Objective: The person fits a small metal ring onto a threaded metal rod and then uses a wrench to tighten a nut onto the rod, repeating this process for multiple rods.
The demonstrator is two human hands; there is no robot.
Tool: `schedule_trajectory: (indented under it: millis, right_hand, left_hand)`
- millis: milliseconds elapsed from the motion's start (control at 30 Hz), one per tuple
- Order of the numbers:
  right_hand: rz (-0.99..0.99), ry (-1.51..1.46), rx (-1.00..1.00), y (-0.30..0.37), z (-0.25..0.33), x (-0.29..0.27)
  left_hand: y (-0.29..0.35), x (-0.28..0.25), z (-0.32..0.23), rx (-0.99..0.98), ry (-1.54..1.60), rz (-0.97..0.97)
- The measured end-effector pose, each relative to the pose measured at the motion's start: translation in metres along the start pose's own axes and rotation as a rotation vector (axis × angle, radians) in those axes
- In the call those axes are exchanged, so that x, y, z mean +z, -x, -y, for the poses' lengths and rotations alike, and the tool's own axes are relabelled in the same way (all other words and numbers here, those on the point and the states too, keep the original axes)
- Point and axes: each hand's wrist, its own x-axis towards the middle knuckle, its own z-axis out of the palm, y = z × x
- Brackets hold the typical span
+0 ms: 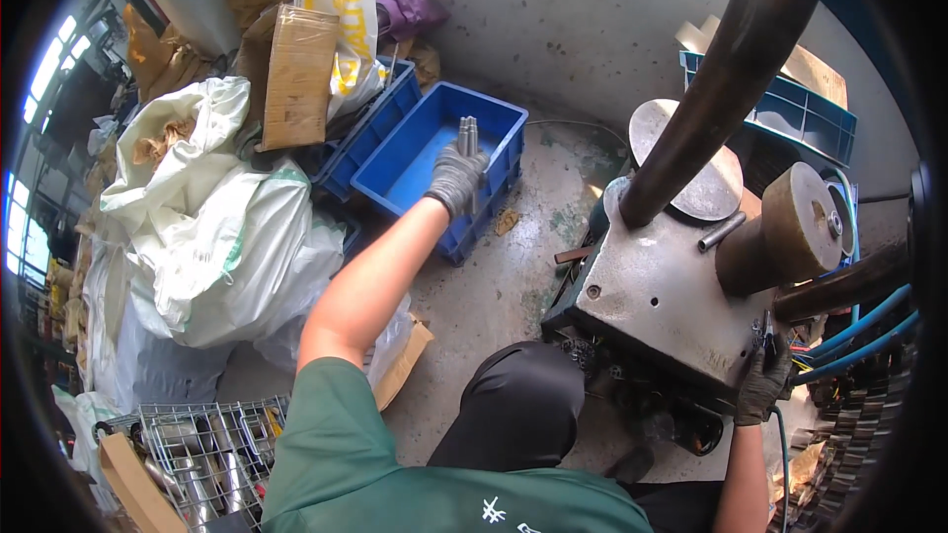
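My left hand [457, 178], in a grey glove, is closed around a bunch of short metal rods [468, 134]. Their ends stick up past the fingers. It is held over the near right side of an open blue plastic bin [441, 91]. At the far right, my right hand [764, 383], in a dark glove, lies against the near corner of a grey metal machine [660, 286]. Its fingers are bent around a small dark metal piece, too small to name. A short metal tube [722, 232] rests on the machine top beside a thick cylinder [770, 242].
White woven sacks [212, 207] and a cardboard box [299, 77] are heaped on the left. A wire basket [212, 459] with metal tubes stands at lower left. A thick dark post [706, 89] slants over the machine. Blue hoses [859, 341] run at right.
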Motion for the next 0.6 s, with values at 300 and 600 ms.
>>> schedule_trajectory:
  millis: [300,600]
  right_hand:
    - [0.007,-0.048,0.016,0.009,-0.025,-0.017]
    - [0.032,-0.050,0.031,0.014,-0.025,-0.025]
  left_hand:
    - [-0.183,-0.054,0.138,-0.375,-1.186,0.323]
    - [-0.208,-0.056,0.159,-0.335,-1.646,0.706]
